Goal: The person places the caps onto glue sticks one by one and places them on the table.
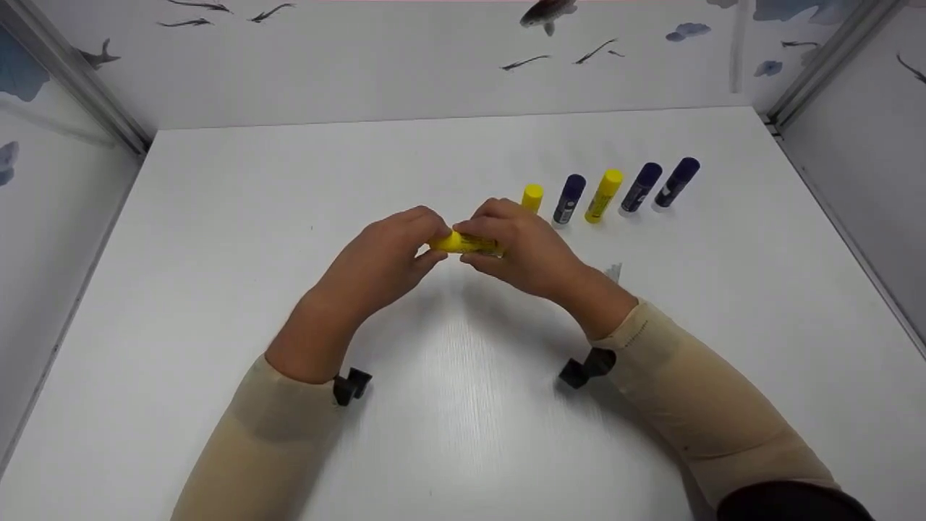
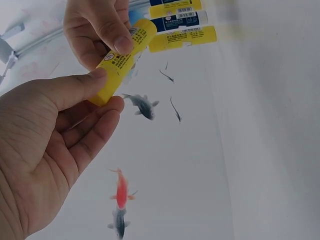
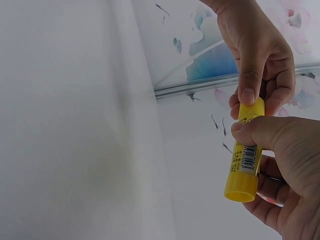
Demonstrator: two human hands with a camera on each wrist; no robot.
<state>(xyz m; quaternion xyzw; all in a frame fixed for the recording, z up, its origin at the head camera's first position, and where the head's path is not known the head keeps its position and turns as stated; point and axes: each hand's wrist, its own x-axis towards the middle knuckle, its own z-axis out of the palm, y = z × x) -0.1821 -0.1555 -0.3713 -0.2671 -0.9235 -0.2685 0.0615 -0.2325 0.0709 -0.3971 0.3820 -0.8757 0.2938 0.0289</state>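
Observation:
A yellow glue stick [image 1: 477, 244] lies level between the two hands, above the white table. My left hand [image 1: 391, 250] pinches its capped end between thumb and fingers. Round its printed body, my right hand [image 1: 532, 250] has the thumb on one side and the fingers on the other. The left wrist view shows the glue stick [image 2: 116, 67] slanting from one hand to the other. Seen from the right wrist, a barcode label faces the camera on the glue stick [image 3: 245, 157], and its round yellow base sticks out below the right thumb.
Beyond the right hand, several glue sticks stand in a row, among them a yellow one [image 1: 604, 195] and a dark blue one [image 1: 678, 182]. A small pale grey piece [image 1: 615, 272] shows behind the right wrist. Printed panels [image 1: 405, 65] wall the table's back and sides.

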